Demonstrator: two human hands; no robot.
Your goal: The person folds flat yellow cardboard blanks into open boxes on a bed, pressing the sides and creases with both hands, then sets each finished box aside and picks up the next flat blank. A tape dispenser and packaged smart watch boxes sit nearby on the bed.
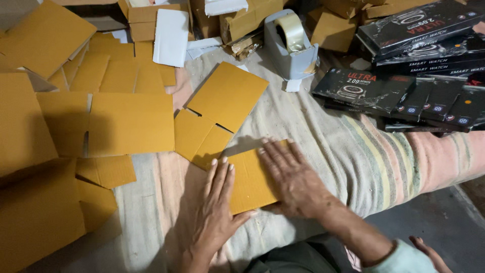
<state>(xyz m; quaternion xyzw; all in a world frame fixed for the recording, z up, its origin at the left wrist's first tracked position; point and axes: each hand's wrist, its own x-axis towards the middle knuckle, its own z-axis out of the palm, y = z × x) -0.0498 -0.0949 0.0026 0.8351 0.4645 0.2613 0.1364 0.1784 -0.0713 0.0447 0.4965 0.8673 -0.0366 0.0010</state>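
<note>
One flat tan cardboard blank (250, 182) (creased)

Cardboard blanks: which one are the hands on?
The flat cardboard blank at the near edge of the striped blanket. The left hand and right hand both press flat on it; all other blanks lie untouched farther away.

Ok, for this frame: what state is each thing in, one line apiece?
Left hand: flat, palm down, pressing the cardboard blank.
Right hand: flat, palm down on the same blank.
Cardboard blank: unfolded, lying flat on the cloth.
Other blanks: flat, scattered and overlapping.
Tape dispenser: upright, roll loaded.
Black boxes: closed, stacked.
Cloth: spread out.
</note>
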